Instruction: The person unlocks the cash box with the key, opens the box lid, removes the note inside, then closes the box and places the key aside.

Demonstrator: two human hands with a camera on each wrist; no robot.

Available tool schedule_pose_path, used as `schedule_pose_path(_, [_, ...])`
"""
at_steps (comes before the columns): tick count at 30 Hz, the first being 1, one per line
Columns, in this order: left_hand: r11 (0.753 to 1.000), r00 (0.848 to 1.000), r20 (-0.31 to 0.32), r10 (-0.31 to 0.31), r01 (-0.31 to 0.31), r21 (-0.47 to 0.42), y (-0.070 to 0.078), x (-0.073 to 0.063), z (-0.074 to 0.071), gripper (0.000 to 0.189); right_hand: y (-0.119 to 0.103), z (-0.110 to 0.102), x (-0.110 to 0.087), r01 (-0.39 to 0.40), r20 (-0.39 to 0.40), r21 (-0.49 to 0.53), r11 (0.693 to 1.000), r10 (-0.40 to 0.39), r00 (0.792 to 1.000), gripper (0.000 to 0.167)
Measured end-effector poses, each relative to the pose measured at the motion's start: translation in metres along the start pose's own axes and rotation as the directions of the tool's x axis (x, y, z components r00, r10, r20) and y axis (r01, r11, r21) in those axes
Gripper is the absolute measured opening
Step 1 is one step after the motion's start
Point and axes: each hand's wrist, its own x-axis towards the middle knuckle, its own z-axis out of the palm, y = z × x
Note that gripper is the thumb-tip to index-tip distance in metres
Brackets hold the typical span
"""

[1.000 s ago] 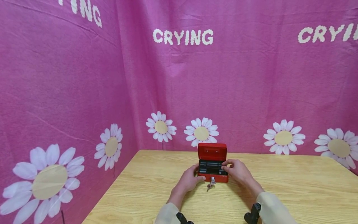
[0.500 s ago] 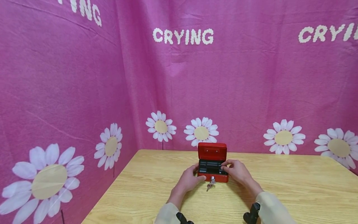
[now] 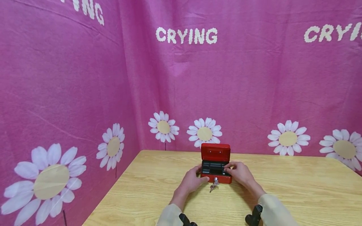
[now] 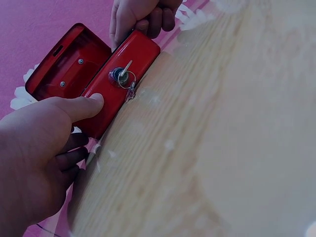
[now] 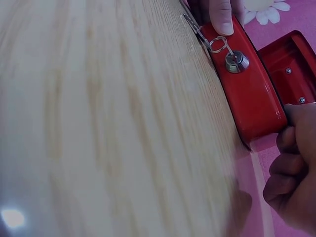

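Note:
A small red cash box [image 3: 222, 179] stands on the wooden table with its lid [image 3: 216, 152] raised at the back. Inside lies a black tray [image 3: 207, 166] with compartments. Keys on a ring [image 4: 129, 86] hang from the front lock [image 5: 237, 62]. My left hand [image 3: 190, 182] grips the box's left end, its thumb on the front face and its fingers along the side. At the tray's right end, my right hand [image 3: 241, 173] pinches with thumb and forefinger at a small pale thing [image 3: 224, 168]; I cannot tell what it is. The other right fingers are curled.
The light wooden table [image 3: 297, 185] stretches to both sides of the box. Behind it and along the left hangs a magenta cloth [image 3: 240, 88] printed with daisies and white lettering. A black wrist camera [image 3: 255, 215] sits at the right sleeve.
The head view has shifted very slightly. The box keeps its place, and both hands stay on it in nearly the same pose.

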Motion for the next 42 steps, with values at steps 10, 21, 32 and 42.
schedule_pose_path(10, [1.000, 1.000, -0.004, -0.004, 0.004, 0.010, 0.002, -0.001, -0.001, 0.065, 0.000, 0.002, 0.002, -0.025, -0.010, 0.000, 1.000, 0.025, 1.000, 0.015])
schedule_pose_path(21, [1.000, 1.000, -0.013, 0.005, -0.005, 0.016, 0.002, 0.001, -0.001, 0.064, -0.004, 0.000, 0.004, -0.038, -0.028, 0.047, 0.998, 0.039, 0.999, 0.016])
schedule_pose_path(32, [1.000, 1.000, -0.007, 0.007, -0.006, 0.029, -0.002, 0.000, 0.000, 0.065, -0.008, -0.008, 0.002, -0.036, -0.033, 0.082, 0.996, 0.039, 0.999, 0.017])
schedule_pose_path(42, [0.998, 0.998, 0.003, 0.059, -0.059, 0.020, -0.004, 0.000, 0.000, 0.067, -0.001, -0.025, -0.001, 0.011, -0.025, 0.055, 0.998, -0.009, 1.000, 0.018])
